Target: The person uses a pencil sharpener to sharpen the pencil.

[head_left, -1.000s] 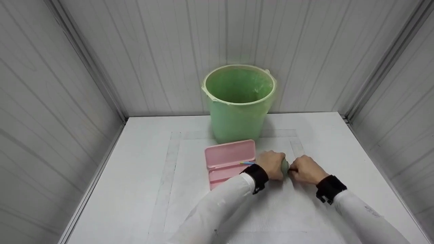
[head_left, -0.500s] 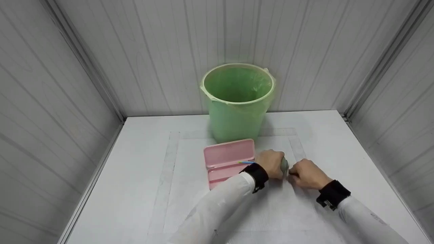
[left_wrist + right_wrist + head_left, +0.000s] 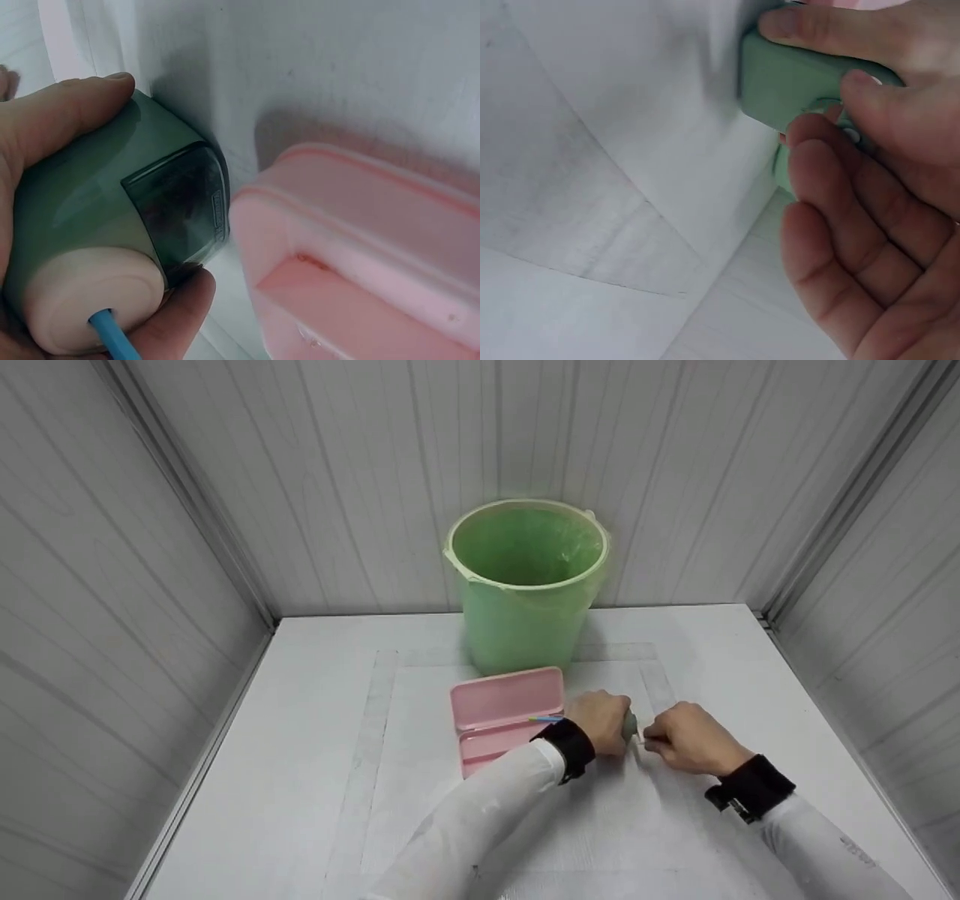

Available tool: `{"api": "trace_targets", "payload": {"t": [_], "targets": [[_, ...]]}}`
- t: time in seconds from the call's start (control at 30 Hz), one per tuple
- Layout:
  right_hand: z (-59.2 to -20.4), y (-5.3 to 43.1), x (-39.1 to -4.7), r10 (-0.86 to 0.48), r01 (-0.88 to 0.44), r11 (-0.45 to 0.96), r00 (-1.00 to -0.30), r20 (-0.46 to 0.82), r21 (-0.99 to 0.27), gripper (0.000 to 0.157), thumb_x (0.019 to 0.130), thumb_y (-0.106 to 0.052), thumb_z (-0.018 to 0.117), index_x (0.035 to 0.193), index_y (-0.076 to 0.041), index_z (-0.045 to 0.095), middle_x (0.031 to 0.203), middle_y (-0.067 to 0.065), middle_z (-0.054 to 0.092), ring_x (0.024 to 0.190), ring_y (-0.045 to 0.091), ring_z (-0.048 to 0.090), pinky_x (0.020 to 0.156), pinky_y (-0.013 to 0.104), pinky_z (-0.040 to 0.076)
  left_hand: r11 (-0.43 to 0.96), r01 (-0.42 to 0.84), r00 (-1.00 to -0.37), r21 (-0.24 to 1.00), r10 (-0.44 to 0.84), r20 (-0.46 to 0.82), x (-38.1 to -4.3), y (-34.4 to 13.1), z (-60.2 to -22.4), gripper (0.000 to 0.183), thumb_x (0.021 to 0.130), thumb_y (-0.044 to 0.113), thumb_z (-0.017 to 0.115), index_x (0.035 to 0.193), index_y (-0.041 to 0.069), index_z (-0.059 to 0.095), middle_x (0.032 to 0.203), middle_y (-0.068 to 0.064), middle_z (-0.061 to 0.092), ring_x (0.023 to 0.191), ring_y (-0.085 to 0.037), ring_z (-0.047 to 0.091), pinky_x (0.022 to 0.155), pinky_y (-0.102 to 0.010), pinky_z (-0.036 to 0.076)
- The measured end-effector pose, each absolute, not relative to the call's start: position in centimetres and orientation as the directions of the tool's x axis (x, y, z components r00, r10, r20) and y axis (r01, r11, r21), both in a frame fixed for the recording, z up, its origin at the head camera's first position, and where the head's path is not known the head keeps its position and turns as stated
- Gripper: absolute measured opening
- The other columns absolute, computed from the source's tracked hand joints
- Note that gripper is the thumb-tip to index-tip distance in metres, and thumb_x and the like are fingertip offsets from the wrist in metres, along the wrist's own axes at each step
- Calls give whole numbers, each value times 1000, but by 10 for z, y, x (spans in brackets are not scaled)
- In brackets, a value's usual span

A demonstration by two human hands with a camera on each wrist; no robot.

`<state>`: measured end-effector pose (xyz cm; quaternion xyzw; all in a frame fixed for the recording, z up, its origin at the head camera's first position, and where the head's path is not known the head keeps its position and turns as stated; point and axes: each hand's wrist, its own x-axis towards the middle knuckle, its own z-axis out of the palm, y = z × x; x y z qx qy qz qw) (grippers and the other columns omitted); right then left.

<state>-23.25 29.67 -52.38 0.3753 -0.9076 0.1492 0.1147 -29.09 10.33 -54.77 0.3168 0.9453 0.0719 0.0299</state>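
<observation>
My left hand grips a green crank pencil sharpener on the white table. In the left wrist view the thumb and a finger wrap the sharpener body, which has a dark see-through shavings window and a pale round front. A blue pencil sticks into the hole of that front. My right hand is at the sharpener's other end, fingers curled on the small crank handle. In the right wrist view the right fingers mostly hide the handle.
An open pink pencil case lies left of the left hand, close beside the sharpener. Behind it stands a green bucket with a clear liner. Grey panel walls enclose the table at the back and sides.
The right hand has shifted slightly at the crank, a little to the right, with its wrist turned. The left hand and sharpener stay in place.
</observation>
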Motion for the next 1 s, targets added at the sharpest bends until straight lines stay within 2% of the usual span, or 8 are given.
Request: {"api": "trace_targets", "payload": {"t": [0.03,0.17,0.3,0.47,0.77,0.87,1.0], "targets": [[-522,297,-233,-644,-719,670,-686,337,-184,28,77,2,91,67,-16,73,59,-13,57,60,-8,35,57,16,34,789,593,-799,158,601,-4,-295,105,-554,30,79,36,88,102,26,72,87,9,74,73,-13,68,61,-34,54],[-515,298,-235,-633,-720,669,-681,367,-182,20,78,2,92,75,-15,82,63,-11,67,62,-8,42,58,17,39,778,603,-789,176,614,-7,-296,105,-553,30,80,35,88,104,25,72,87,8,75,72,-13,68,60,-33,54],[-511,300,-236,-637,-719,672,-683,356,-178,21,78,2,92,75,-16,82,63,-10,68,61,-8,43,58,18,40,779,603,-789,172,615,-19,-291,104,-546,27,85,33,86,106,24,72,90,7,76,72,-13,69,61,-30,53],[-507,301,-237,-628,-713,683,-684,371,-160,20,76,3,93,77,-15,85,65,-7,72,61,-6,47,57,19,43,781,604,-790,161,613,-12,-289,105,-545,27,85,34,86,105,25,71,89,8,74,71,-11,65,60,-30,49],[-503,300,-238,-640,-713,684,-687,344,-152,22,78,3,93,73,-15,80,60,-10,62,61,-5,39,58,20,38,767,618,-777,170,629,-15,-291,105,-548,35,80,34,91,107,24,71,89,7,75,70,-13,64,59,-31,48],[-502,300,-240,-634,-709,689,-691,347,-151,19,77,3,94,77,-13,84,62,-7,68,60,-3,48,57,22,44,764,622,-774,172,633,-13,-292,104,-549,35,80,34,91,108,24,71,90,8,75,71,-13,64,59,-30,48],[-500,302,-247,-613,-684,718,-710,346,-133,13,80,2,93,85,-9,88,71,0,78,61,14,70,60,33,56,766,622,-776,162,631,-6,-291,105,-549,35,80,33,92,107,24,70,89,8,74,71,-12,64,59,-30,47]]}}
